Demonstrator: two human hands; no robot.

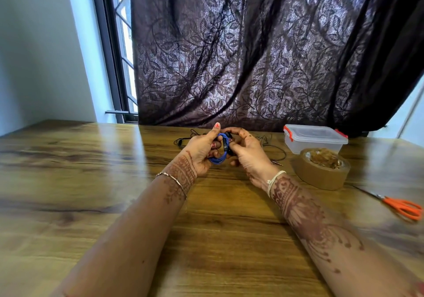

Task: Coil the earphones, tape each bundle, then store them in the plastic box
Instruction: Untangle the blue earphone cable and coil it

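Observation:
A blue earphone cable is wound into a small coil above the middle of the wooden table. My left hand grips the coil from the left, fingers curled through it. My right hand pinches the coil's right side, where a black piece of the earphones shows. Loose black earphones lie on the table behind my hands, and more thin cable trails to the right. The clear plastic box with red latches stands shut at the back right. A brown tape roll lies in front of it.
Orange-handled scissors lie near the right edge of the table. A dark patterned curtain hangs behind the table, with a window and a pale wall to the left.

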